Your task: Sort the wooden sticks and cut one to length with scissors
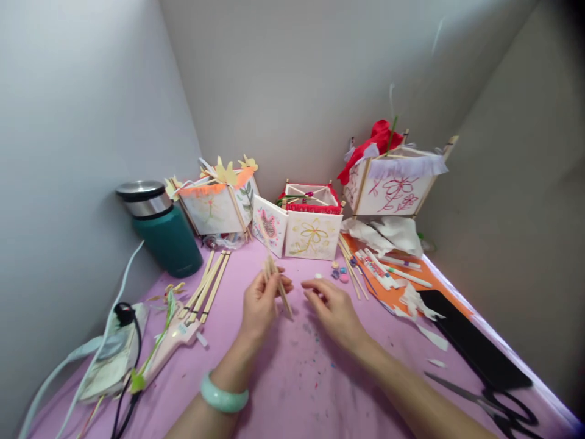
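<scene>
My left hand (261,300) is closed around a small bunch of thin wooden sticks (284,294), which slant across its fingertips and look slightly blurred. Just to the right, my right hand (336,310) is held with its fingers loosely bent and a gap between thumb and forefinger. Nothing shows in it, and it is apart from the sticks. Behind the hands stand two white panels, one with a yellow flower drawing (313,235) and one with a pink and dark drawing (269,225). Small coloured pieces (343,278) lie beyond my right hand, beside more loose sticks (359,280).
Paper-sided lanterns stand behind: orange-trimmed (210,207), red-trimmed (313,207) and lilac-trimmed (395,192). A green bottle (169,238), wooden strips (208,286), a pink glue gun (176,332) and a power strip (114,353) are left. Markers (377,268), a black slab (475,338) and scissors (491,402) lie right.
</scene>
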`<state>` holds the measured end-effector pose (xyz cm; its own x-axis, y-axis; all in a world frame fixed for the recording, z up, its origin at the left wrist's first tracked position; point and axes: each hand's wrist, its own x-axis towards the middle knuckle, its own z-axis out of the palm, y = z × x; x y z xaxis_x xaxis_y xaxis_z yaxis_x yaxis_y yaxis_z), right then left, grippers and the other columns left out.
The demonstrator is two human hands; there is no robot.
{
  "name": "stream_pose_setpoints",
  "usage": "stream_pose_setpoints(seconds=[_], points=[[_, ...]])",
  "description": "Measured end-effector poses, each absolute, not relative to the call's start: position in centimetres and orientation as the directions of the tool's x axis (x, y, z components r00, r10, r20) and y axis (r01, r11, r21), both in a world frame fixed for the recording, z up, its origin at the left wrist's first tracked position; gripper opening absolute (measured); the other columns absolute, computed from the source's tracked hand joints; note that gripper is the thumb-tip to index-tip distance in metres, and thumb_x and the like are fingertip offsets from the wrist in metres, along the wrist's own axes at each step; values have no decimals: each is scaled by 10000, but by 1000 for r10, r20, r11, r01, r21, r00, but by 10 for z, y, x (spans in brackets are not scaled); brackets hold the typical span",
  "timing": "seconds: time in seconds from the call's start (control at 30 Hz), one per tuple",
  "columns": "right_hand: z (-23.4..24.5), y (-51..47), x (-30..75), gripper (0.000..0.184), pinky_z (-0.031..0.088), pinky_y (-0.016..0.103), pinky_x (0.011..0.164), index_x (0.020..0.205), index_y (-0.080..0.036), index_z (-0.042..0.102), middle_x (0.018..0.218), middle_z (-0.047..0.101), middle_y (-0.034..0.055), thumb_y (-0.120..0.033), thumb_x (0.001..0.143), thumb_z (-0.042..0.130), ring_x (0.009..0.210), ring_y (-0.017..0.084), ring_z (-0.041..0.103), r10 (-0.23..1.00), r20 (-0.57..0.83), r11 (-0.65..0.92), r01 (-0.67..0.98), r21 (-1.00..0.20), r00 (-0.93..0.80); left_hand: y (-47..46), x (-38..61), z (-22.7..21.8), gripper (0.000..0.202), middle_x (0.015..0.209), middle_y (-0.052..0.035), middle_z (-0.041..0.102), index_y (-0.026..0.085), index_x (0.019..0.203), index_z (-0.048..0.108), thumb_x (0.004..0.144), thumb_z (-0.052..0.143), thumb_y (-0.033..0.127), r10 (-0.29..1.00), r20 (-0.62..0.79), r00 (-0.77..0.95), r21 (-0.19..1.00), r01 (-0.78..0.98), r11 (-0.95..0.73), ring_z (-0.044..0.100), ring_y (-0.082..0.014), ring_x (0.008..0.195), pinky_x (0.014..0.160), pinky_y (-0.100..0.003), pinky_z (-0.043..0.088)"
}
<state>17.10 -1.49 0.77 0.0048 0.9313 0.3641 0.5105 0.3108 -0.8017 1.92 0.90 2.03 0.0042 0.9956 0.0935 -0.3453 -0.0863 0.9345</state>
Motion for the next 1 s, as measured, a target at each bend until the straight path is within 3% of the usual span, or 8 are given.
stream_pose_setpoints(seconds=[0.1,0.27,0.4,0.53,0.7,0.87,0.93,1.0], points=[[23,23,157,246,478,306,820,1075,-195,653,1078,681,76,-219,872,517,902,183,635,915,402,330,600,-729,-15,15,15,19,392,746,-25,683,147,957,631,721,717,447,991,53,-125,928,-361,-95,672,-167,683,725,-322,534],[54,80,145,262,437,290,862,1104,-198,637,1122,669,74,-213,901,471,972,187,618,893,446,255,740,-622,66,19,12,16,414,741,-11,671,149,966,617,721,707,469,981,19,-192,942,-324,-81,661,-151,650,651,-275,520],[77,101,144,261,431,302,808,1036,-204,665,1014,708,80,-282,923,442,955,224,636,908,394,108,829,-548,142,22,12,16,395,719,0,657,155,972,608,738,687,463,981,-11,-194,939,-338,-57,640,-133,614,610,-253,507],[66,110,135,270,430,291,713,1074,-189,637,923,719,92,-343,886,518,856,231,657,922,352,61,838,-543,161,24,11,15,382,718,1,651,155,978,599,751,678,453,984,-16,-175,940,-339,-45,628,-128,599,593,-249,506],[47,127,120,317,402,268,641,1059,-186,618,890,717,88,-425,911,470,781,210,657,918,337,13,834,-552,209,26,10,10,385,712,2,653,161,978,601,754,674,466,986,-7,-165,940,-336,-49,619,-119,596,603,-245,505],[61,117,123,267,348,252,603,830,-181,646,782,698,73,-369,905,473,715,187,624,910,384,67,857,-510,157,29,8,7,402,704,5,636,158,973,593,746,667,482,967,-14,-255,939,-335,-74,599,-112,568,562,-238,497],[63,90,134,231,324,245,590,777,-181,625,754,677,51,-328,893,489,680,162,595,886,451,137,865,-483,112,31,7,6,380,687,18,614,162,967,577,763,639,477,935,-38,-352,931,-352,-95,581,-103,541,530,-225,485],[56,52,148,222,299,246,558,707,-174,586,641,613,21,-291,879,507,576,134,532,800,600,301,854,-424,16,33,5,4,329,664,37,584,174,954,555,785,607,452,898,-77,-434,920,-378,-103,545,-88,493,477,-207,455]])
